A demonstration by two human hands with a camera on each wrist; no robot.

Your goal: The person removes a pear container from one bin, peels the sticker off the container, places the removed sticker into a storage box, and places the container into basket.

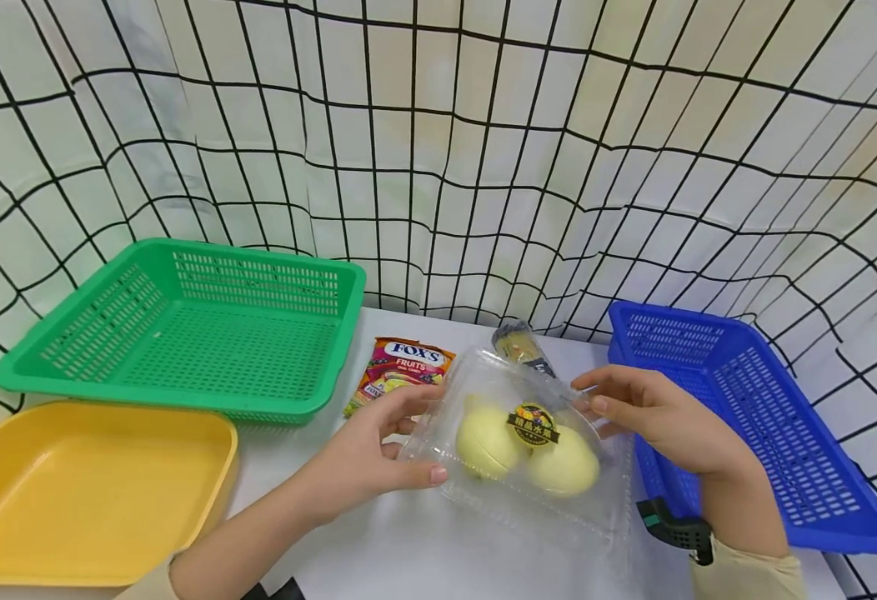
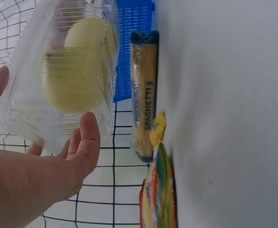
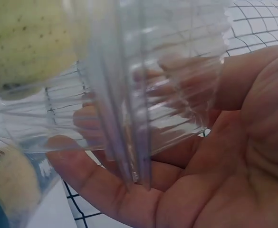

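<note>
Overhead, from the head camera: both hands held a clear clamshell box (image 1: 528, 442) with two pale yellow fruits (image 1: 487, 440) inside, lifted just above the white desk (image 1: 408, 550) near its front edge. Left hand (image 1: 367, 454) gripped the box's left side, thumb along the front, fingers curled behind. Right hand (image 1: 652, 412) grasped the right side, fingers over the lid. A dark round label (image 1: 532, 423) sat on the lid. Behind the box, toward the desk's back edge, lay a Fox's candy bag (image 1: 401, 371) and a spaghetti packet (image 1: 521, 346). Green basket (image 1: 183, 325) stood at the back left corner, yellow tray (image 1: 86, 492) at the front left, blue basket (image 1: 754, 417) along the right edge.

Left wrist view: the left hand's fingers and thumb bracketed the box; the fruits showed blurred through the plastic. The spaghetti packet lay flat on the desk, the candy bag just beside its end, the blue basket beyond.

Right wrist view: fingers wrapped the box's ribbed wall, seen through the plastic; one speckled fruit filled the upper left.
</note>
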